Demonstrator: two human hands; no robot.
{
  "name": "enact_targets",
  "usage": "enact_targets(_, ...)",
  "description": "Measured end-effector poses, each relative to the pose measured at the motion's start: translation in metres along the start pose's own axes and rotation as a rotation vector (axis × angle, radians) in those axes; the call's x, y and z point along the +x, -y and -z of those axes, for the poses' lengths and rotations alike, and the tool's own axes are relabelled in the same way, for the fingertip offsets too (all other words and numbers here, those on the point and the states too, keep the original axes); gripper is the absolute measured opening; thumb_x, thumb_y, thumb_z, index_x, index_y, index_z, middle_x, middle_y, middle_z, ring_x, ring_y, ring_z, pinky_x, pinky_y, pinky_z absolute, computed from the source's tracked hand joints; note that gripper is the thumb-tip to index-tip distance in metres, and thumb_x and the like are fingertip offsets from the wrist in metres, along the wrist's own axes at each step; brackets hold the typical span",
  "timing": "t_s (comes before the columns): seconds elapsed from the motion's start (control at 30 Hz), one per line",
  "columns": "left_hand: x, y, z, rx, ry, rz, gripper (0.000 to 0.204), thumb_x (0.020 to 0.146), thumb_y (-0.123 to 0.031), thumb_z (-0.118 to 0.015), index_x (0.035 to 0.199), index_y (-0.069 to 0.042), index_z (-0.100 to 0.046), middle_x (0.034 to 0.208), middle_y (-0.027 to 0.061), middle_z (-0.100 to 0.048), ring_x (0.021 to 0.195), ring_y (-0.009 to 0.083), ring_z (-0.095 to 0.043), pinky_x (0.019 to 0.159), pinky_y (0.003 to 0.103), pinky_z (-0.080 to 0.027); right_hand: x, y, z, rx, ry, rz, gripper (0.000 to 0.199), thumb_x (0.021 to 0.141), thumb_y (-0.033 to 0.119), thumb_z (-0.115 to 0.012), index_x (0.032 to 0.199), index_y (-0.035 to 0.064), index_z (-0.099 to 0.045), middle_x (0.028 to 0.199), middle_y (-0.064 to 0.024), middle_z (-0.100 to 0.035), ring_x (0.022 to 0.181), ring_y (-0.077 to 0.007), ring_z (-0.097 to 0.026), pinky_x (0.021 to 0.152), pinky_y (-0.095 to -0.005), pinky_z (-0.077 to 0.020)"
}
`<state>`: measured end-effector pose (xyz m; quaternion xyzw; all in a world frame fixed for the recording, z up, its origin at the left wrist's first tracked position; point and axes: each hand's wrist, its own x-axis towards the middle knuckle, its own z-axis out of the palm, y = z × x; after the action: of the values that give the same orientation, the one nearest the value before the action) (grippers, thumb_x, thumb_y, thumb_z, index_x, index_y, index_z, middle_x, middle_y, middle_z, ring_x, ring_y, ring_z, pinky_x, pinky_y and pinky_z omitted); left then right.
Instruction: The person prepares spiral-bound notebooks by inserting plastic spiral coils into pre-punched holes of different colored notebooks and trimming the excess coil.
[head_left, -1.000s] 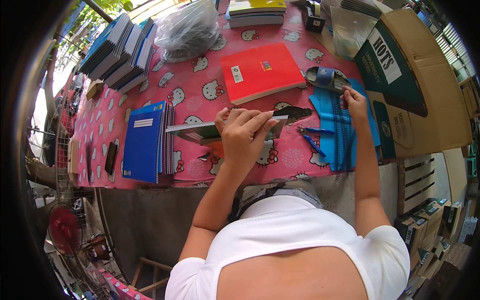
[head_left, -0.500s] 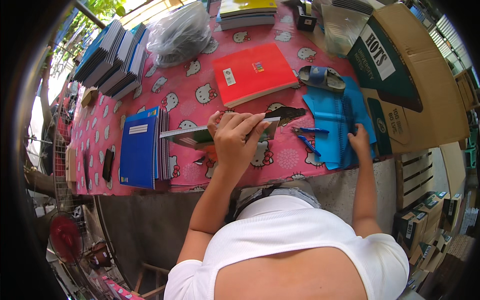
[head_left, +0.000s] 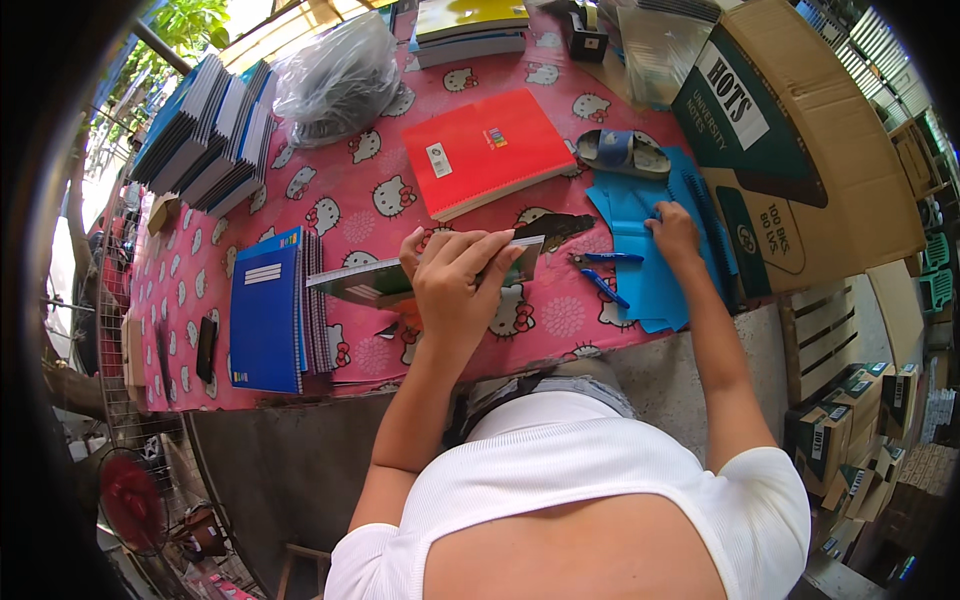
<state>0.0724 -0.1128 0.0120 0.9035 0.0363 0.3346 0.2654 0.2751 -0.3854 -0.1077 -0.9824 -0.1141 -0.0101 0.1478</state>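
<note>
My left hand (head_left: 455, 290) is closed over the top edge of a thin spiral notebook (head_left: 365, 283), standing it up nearly edge-on above the table. My right hand (head_left: 677, 238) rests over blue sheets (head_left: 650, 290), its fingers bent together near a thin blue strip. Whatever they pinch is too small to make out. Dark blue spiral coils (head_left: 712, 225) lie on the sheets just right of that hand. Between my hands are blue-handled cutting pliers (head_left: 606, 275), their handles spread.
A red notebook stack (head_left: 488, 150) lies beyond my left hand, with blue notebooks (head_left: 268, 310) to its left. A sandal (head_left: 622, 152) touches the blue sheets. A cardboard box (head_left: 800, 150) stands at right. A plastic bag (head_left: 340, 80) and more notebook stacks (head_left: 205, 135) sit farther back.
My right hand has moved left and away from me, from the coils by the sheets' right edge onto the sheets. My left hand still holds the notebook. The whole view has shifted slightly.
</note>
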Motion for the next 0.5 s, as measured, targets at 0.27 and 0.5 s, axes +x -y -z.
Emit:
enact_targets(0.27, -0.003, 0.007, -0.002, -0.007, -0.064, -0.053, 0.014, 0.079, -0.027, -0.07, 0.086, -0.014, -0.071, 0.083, -0.0023, -0.066, 0.08, 0.0157, -0.058, 0.09, 0.037, -0.028, -0.01, 0.023, 0.059, 0.231, -0.128, 0.226, 0.023, 0.08, 0.011, -0.068, 0.102, 0.0065, -0.069, 0.088, -0.0144, -0.062, 0.082, -0.03, -0.062, 0.073, -0.0379, -0.0491)
enact_targets(0.5, -0.001, 0.008, -0.004, -0.016, -0.061, -0.055, 0.015, 0.078, -0.027, -0.07, 0.085, -0.013, -0.07, 0.081, -0.0018, -0.066, 0.08, 0.0156, -0.057, 0.084, 0.036, -0.029, -0.07, 0.131, 0.096, 0.848, 0.13, 0.575, 0.024, 0.078, 0.004, -0.07, 0.102, 0.005, -0.07, 0.081, -0.0062, -0.061, 0.067, -0.011, -0.057, 0.059, -0.0234, -0.0452)
